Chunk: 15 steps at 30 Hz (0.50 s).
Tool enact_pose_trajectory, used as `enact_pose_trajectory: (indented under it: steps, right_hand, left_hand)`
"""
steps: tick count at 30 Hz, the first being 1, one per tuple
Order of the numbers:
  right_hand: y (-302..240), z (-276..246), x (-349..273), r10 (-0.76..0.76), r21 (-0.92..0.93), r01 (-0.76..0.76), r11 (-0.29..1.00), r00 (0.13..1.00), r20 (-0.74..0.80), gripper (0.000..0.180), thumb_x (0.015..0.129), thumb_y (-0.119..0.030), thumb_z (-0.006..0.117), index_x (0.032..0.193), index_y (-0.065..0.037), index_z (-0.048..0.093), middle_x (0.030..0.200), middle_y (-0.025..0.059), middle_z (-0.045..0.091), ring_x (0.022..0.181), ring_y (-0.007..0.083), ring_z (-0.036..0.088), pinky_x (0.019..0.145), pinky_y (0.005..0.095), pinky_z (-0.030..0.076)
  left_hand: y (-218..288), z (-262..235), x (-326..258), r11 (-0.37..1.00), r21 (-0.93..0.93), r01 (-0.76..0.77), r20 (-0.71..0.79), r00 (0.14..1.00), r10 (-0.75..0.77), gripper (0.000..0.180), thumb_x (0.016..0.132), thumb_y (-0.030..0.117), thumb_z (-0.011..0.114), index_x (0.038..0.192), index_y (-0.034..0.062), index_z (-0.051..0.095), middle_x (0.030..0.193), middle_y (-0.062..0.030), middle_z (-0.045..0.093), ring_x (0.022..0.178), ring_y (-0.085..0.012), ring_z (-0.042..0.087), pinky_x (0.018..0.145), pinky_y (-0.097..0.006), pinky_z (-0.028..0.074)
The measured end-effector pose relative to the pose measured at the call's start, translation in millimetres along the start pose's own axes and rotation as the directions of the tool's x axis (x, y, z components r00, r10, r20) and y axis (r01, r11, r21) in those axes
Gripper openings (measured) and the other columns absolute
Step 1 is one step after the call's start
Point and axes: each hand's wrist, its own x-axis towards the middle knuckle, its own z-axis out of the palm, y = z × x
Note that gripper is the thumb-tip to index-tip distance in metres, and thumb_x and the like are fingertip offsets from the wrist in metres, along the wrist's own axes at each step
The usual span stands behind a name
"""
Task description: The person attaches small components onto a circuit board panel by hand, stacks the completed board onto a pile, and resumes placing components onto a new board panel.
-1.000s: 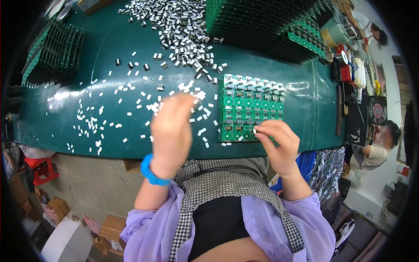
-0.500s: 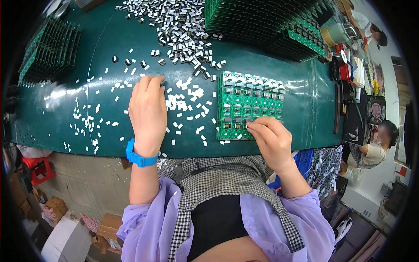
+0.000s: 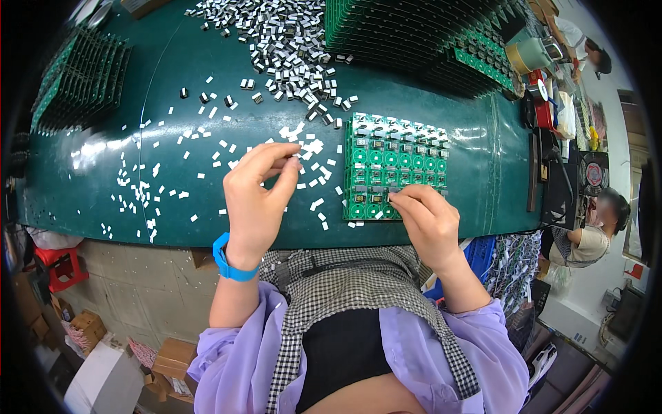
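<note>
My right hand (image 3: 431,221) is at the lower row of a green circuit board panel (image 3: 396,160), thumb and forefinger pinched on a small white piece (image 3: 391,196). That panel carries rows of small dark rectangular components and round ring patterns, and other boards seem to lie beneath it. To its left, my left hand (image 3: 258,196) hovers over scattered white slips (image 3: 316,146). Its fingers are curved, with a small gap between thumb and forefinger and nothing visible there. A blue band circles the left wrist.
A heap of small white-faced components (image 3: 289,48) lies at the far middle. Stacked circuit boards stand at the far right (image 3: 414,34) and far left (image 3: 83,79). More white slips (image 3: 141,193) lie leftward on the green table (image 3: 186,152). Two people are off to the right.
My left hand has moved right and slightly nearer, turning so its thumb and fingertips point toward the panel. My right hand stays almost in place at the same spot.
</note>
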Motion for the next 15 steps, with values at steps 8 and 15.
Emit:
enact_pose_trajectory:
  steps: [8,15]
  right_hand:
    - [-5,-5,2,-0.031,-0.062,0.030,0.998,0.999,-0.019,0.024,0.065,-0.001,0.073,0.089,-0.004,0.067,0.081,0.0056,0.062,0.066,0.0195,0.062,0.054,0.0281,0.049]
    - [-35,-5,7,0.084,0.307,-0.036,0.951,0.986,-0.143,0.035,0.062,-0.002,0.078,0.094,-0.001,0.064,0.082,0.0101,0.063,0.070,0.0222,0.063,0.055,0.0293,0.051]
  left_hand:
    - [4,15,-16,0.815,-0.540,0.209,0.202,0.973,-0.115,0.016,0.086,-0.005,0.055,0.098,-0.0085,0.064,0.093,-0.0133,0.066,0.080,-0.0194,0.066,0.073,-0.028,0.054]
    - [18,38,-40,0.629,-0.664,0.404,0.364,0.910,-0.200,0.018,0.085,-0.003,0.060,0.103,-0.0065,0.060,0.095,-0.0138,0.066,0.088,-0.0190,0.066,0.081,-0.029,0.053]
